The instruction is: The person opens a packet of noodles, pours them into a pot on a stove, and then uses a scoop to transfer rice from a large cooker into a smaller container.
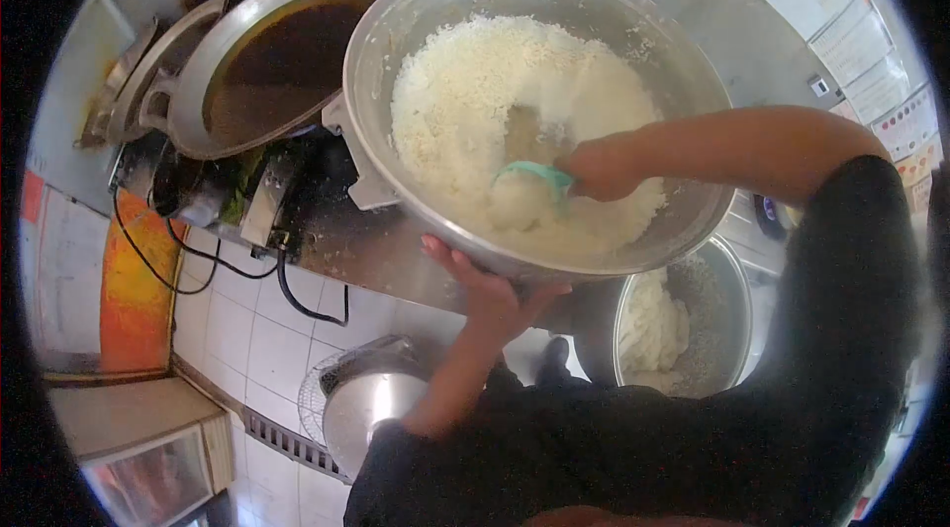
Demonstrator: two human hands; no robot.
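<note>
A large metal pot (683, 62) of cooked white rice (495, 62) tilts toward me. Inside it, my right hand (604, 169) is closed around a teal plastic scoop (539, 169), whose bowl is heaped with rice. A bare patch of the pot's bottom shows just behind the scoop, with a haze that looks like steam. My left hand (495, 299) holds the pot from below at its near side, palm up, fingers against the outer wall under the rim. Below the pot on the right, a second metal pot (727, 280) contains a mound of rice.
At the back left, a wide pan (188, 121) of dark brown liquid sits by another pan (148, 82). Black cables (287, 280) hang from the counter (396, 270). A round metal lid (371, 413) and a wire rack (315, 398) are low down, over the tiled floor (282, 354).
</note>
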